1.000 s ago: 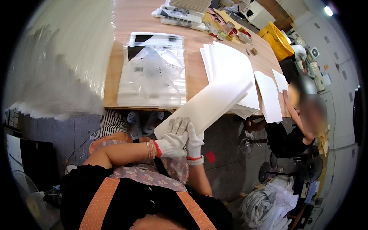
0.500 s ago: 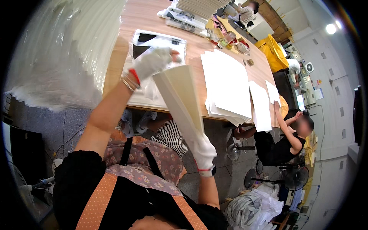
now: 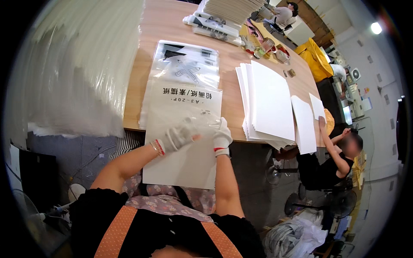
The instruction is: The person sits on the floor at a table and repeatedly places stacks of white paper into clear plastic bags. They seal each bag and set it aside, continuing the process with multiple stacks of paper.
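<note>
A stack of white paper sheets lies flat across the table's near edge and overhangs my lap. Its far part is under the clear film of a printed plastic bag, with more such bags beneath. My right hand, in a white glove, is closed on the right edge of the stack, by the bag's mouth. Over the middle of the sheets is my gloved left hand, bare at some fingertips. It is blurred, so whether it pinches the bag's film cannot be made out.
A fanned pile of white sheets lies to the right, beside a narrower sheet stack. A tall pile of film-wrapped packs stands left. Bundles, jars and a yellow bag are farther back. A co-worker sits at right.
The paper stack, held curved and upright before, now lies flat with its far part under the bag's film. My left hand has come down toward me; my right hand has moved up to the table's edge.
</note>
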Available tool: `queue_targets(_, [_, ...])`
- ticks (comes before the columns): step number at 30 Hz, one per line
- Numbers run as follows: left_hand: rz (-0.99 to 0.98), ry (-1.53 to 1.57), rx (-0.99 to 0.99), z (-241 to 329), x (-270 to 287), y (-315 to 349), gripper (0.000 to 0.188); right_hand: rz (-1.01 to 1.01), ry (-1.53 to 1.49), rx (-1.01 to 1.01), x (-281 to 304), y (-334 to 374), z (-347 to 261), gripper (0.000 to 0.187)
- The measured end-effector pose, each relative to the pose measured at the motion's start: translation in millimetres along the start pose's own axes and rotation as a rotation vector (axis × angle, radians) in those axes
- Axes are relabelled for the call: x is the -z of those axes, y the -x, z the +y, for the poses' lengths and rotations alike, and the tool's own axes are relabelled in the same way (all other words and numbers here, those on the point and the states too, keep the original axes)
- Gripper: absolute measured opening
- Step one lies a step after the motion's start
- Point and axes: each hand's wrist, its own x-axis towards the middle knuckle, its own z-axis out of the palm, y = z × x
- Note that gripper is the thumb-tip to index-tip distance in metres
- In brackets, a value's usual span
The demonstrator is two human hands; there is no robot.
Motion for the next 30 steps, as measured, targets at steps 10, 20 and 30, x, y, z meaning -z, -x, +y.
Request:
queue_targets(10, [0.251, 0.407, 0.816, -19.9, 53.4, 73.0, 0.038, -0.370, 0.035, 0.033, 41.6, 53.9, 6.1, 0.047])
queue_targets(20, [-0.093, 0.604, 0.398, 84.2, 95.4, 241.1, 0.042, -0.284, -0.482, 0.387, 56.9, 283.5, 24.2, 0.033])
queue_targets(30, [0.141, 0.832, 0.411, 109.4, 109.4, 128.7, 0.013, -0.163, -0.654, 0.031, 75.1, 191.9, 85.2, 0.031])
